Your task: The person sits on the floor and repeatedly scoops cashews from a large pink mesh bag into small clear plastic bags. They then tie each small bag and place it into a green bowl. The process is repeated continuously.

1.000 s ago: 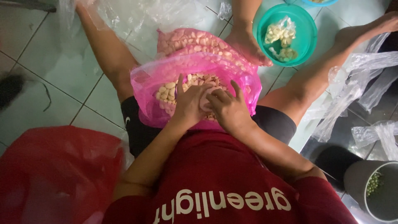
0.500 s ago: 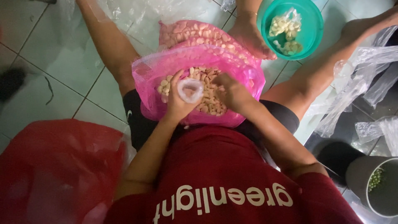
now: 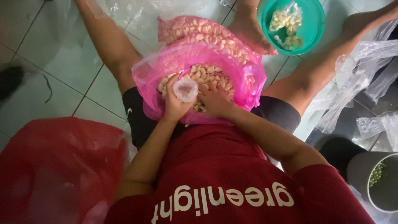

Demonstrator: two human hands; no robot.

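Since half a second ago the left hand [image 3: 176, 103] has kept the small clear bag [image 3: 185, 89] raised with its mouth open, while the right hand [image 3: 213, 101] has slid from the bag's right edge down into the pile of pale peeled cloves [image 3: 207, 74], just beside the left. From the head camera, the person sits on a floor of pale green tiles [image 3: 45, 49] with dark grout lines, legs spread wide, and a large pink plastic bag [image 3: 244, 79] lies open between the thighs, filled with the cloves. Behind it lies a second pink bag [image 3: 195, 31], packed with the same cloves. A foot [image 3: 248, 31] rests against that bag, touching the rim of a teal bowl [image 3: 315, 25] that holds more cloves in clear plastic. Crumpled clear plastic bags [image 3: 365, 70] lie on the floor at the right, and a grey bucket [image 3: 373, 182] stands near the lower right corner. A big red plastic bag [image 3: 58, 166] fills the lower left. The left grip is curled round the neck of the small clear bag, pinching it; the right grip lies fingers down on the cloves, and whether it has closed on any cannot be told.
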